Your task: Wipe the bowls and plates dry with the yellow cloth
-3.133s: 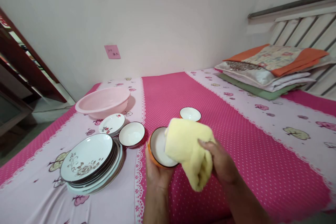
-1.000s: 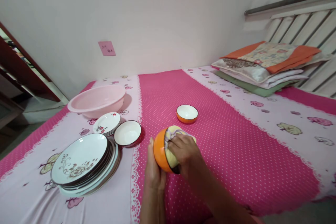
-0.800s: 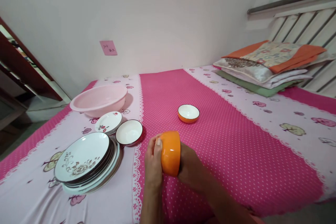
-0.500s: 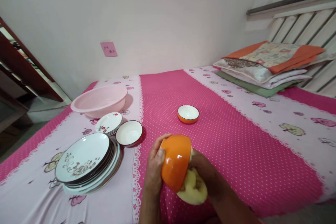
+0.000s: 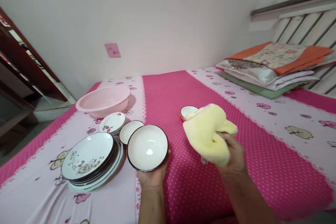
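Observation:
My left hand [image 5: 152,176] holds a bowl [image 5: 147,147] from beneath, its white inside facing up and its rim dark. My right hand [image 5: 233,154] is closed on a bunched yellow cloth [image 5: 206,133], raised to the right of the bowl and apart from it. Behind the cloth a small orange bowl [image 5: 187,111] stands on the bed, partly hidden. Another white-lined bowl [image 5: 129,131] rests just left of the held one.
A stack of flowered plates [image 5: 89,159] lies at the left on the pink bedsheet [image 5: 262,154], with small saucers [image 5: 112,123] and a pink basin [image 5: 103,100] beyond. Folded bedding [image 5: 273,68] sits at the far right by a slatted headboard. A wooden shelf [image 5: 23,66] stands left.
The bowl has turned from its orange underside to its white inside facing up, and moved left. My right hand has pulled the yellow cloth out and lifted it to the right.

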Demonstrator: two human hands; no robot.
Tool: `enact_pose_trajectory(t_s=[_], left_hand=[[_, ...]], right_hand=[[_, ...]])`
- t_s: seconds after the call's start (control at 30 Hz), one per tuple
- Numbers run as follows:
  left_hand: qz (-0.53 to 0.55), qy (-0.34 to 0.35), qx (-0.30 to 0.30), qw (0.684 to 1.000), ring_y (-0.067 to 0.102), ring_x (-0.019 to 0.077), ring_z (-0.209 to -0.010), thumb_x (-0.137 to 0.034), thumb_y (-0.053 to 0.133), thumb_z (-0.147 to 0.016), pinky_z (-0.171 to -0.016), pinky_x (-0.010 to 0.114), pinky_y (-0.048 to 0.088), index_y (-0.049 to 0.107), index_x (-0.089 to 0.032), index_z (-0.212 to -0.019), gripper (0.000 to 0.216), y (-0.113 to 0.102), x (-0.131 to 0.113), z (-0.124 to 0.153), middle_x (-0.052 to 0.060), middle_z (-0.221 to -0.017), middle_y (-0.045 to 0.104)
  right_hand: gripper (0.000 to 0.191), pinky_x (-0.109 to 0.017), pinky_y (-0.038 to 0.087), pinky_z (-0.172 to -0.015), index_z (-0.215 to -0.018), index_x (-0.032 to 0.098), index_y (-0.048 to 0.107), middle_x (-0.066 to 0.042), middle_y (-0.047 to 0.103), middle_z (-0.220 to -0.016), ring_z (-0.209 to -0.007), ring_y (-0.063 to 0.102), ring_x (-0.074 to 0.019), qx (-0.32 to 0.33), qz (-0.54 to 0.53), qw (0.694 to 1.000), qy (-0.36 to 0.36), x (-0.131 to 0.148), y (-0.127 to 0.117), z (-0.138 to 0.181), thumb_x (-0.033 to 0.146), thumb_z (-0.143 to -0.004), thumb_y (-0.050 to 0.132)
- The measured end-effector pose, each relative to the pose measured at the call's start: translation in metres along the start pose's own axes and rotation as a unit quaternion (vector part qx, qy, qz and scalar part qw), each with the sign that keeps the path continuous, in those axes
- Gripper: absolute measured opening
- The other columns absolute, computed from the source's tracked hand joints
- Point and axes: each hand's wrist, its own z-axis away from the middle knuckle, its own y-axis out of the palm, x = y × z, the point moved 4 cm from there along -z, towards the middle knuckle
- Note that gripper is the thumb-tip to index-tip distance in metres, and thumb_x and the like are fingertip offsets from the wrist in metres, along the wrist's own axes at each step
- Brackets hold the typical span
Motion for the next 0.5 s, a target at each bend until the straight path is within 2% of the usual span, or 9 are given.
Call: enact_pose_trajectory(t_s=[0.07,0.13,0.23,0.33,0.4,0.43,0.5], left_hand=[[0.007,-0.004,0.029,1.000,0.062,0.0406,-0.130,-0.064,0.067,-0.085,-0.084,0.051,0.059,0.067,-0.044,-0.134,0.053,-0.005,0.002,-0.003,0.008,-0.142,0.069],[0.012,-0.008,0.042,0.999,0.063,0.0400,-0.127,-0.062,0.068,-0.086,-0.081,0.049,0.059,0.068,-0.044,-0.132,0.050,-0.008,0.004,-0.004,0.008,-0.141,0.069],[0.035,-0.019,0.077,0.996,0.068,0.0386,-0.119,-0.060,0.066,-0.089,-0.081,0.050,0.060,0.070,-0.043,-0.130,0.045,-0.010,0.004,-0.006,0.008,-0.135,0.073],[0.055,-0.038,0.120,0.990,0.070,0.0391,-0.116,-0.059,0.063,-0.091,-0.085,0.056,0.059,0.071,-0.040,-0.129,0.043,-0.010,0.001,-0.010,0.008,-0.133,0.074],[0.051,-0.050,0.129,0.989,0.068,0.0406,-0.119,-0.060,0.062,-0.091,-0.088,0.059,0.058,0.069,-0.040,-0.133,0.047,-0.009,-0.001,-0.011,0.009,-0.136,0.073],[0.045,-0.052,0.126,0.990,0.067,0.0405,-0.122,-0.061,0.062,-0.091,-0.090,0.059,0.058,0.067,-0.040,-0.136,0.049,-0.008,-0.003,-0.011,0.009,-0.137,0.072],[0.033,-0.039,0.105,0.993,0.066,0.0388,-0.123,-0.062,0.061,-0.092,-0.092,0.057,0.057,0.066,-0.040,-0.137,0.050,-0.002,-0.007,-0.009,0.009,-0.137,0.072]], right_hand=[[0.030,-0.048,0.064,-0.080,-0.088,0.020,0.074,-0.005,0.078,-0.079,-0.084,0.077,-0.0332,-0.042,0.017,0.999,0.019,-0.007,0.002,-0.003,0.038,-0.065,0.081],[0.040,-0.045,0.063,-0.082,-0.099,0.018,0.075,-0.008,0.081,-0.095,-0.091,0.077,-0.0331,-0.038,0.089,0.995,0.010,-0.017,0.006,-0.001,0.037,-0.065,0.084],[0.038,-0.042,0.061,-0.077,-0.107,0.015,0.074,-0.010,0.080,-0.094,-0.089,0.075,-0.0322,0.050,0.237,0.970,-0.011,-0.034,0.016,0.004,0.035,-0.074,0.076],[0.040,-0.041,0.059,-0.079,-0.116,0.017,0.071,-0.008,0.078,-0.094,-0.088,0.073,-0.0305,0.173,0.396,0.901,-0.020,-0.048,0.027,0.014,0.026,-0.078,0.067],[0.053,-0.046,0.056,-0.092,-0.128,0.018,0.068,-0.012,0.076,-0.115,-0.106,0.070,-0.0339,0.270,0.467,0.842,-0.020,-0.054,0.034,0.021,0.026,-0.076,0.073],[0.062,-0.048,0.053,-0.100,-0.135,0.018,0.065,-0.014,0.072,-0.129,-0.117,0.067,-0.0359,0.306,0.481,0.822,-0.012,-0.054,0.035,0.023,0.030,-0.076,0.077],[0.074,-0.050,0.050,-0.106,-0.147,0.018,0.056,-0.017,0.063,-0.144,-0.129,0.061,-0.0365,0.330,0.474,0.816,0.012,-0.052,0.032,0.023,0.040,-0.080,0.078]])
